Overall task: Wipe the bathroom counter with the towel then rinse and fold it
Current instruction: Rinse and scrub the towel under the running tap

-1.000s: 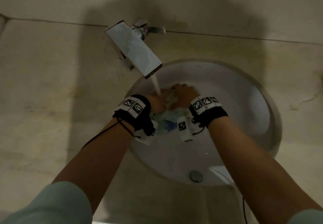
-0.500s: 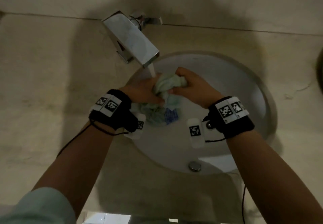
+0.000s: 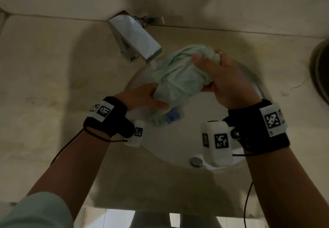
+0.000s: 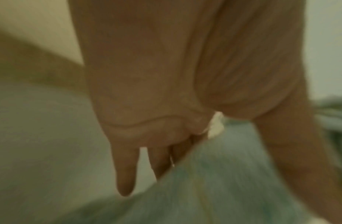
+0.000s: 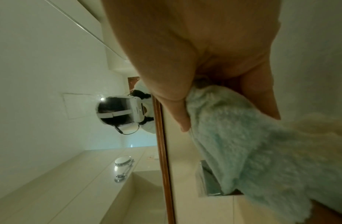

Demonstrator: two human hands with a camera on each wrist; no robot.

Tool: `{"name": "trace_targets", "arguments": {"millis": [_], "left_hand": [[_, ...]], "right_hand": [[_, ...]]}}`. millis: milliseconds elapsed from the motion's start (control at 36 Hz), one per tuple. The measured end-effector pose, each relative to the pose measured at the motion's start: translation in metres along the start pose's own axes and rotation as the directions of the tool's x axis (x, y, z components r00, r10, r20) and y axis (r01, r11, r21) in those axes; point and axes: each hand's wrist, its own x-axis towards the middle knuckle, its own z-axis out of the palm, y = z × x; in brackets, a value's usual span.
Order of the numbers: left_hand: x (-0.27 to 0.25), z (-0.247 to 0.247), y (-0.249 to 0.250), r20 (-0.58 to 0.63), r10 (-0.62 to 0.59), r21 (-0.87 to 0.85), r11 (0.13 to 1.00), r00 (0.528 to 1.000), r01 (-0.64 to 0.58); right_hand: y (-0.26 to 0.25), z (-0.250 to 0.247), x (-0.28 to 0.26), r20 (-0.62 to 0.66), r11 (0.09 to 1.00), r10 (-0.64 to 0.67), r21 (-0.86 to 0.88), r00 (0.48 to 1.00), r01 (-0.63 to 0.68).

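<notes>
A pale green towel hangs bunched over the white sink basin, beside the water falling from the chrome faucet. My right hand grips the towel's upper end, thumb and fingers curled round the cloth; the right wrist view shows the same grip on the fluffy towel. My left hand holds the lower part, thumb across the front, with a blue label hanging below. In the blurred left wrist view the left hand's fingers lie behind the towel.
The beige stone counter surrounds the basin, with the wall right behind the faucet. A drain stopper sits at the basin's near side. A dark round object stands at the right edge. A mirror shows in the right wrist view.
Both hands have lifted the towel from under the stream and drawn apart, the right hand up and right, so the cloth now hangs stretched out between them.
</notes>
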Motion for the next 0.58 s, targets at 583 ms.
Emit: {"name": "trace_targets", "arguments": {"millis": [583], "left_hand": [[-0.027,0.014,0.032,-0.493,0.266,0.103,0.963,0.828,-0.247]], "right_hand": [[0.070,-0.009,0.018,-0.152,0.892,0.452,0.051,0.879,-0.449]]}}
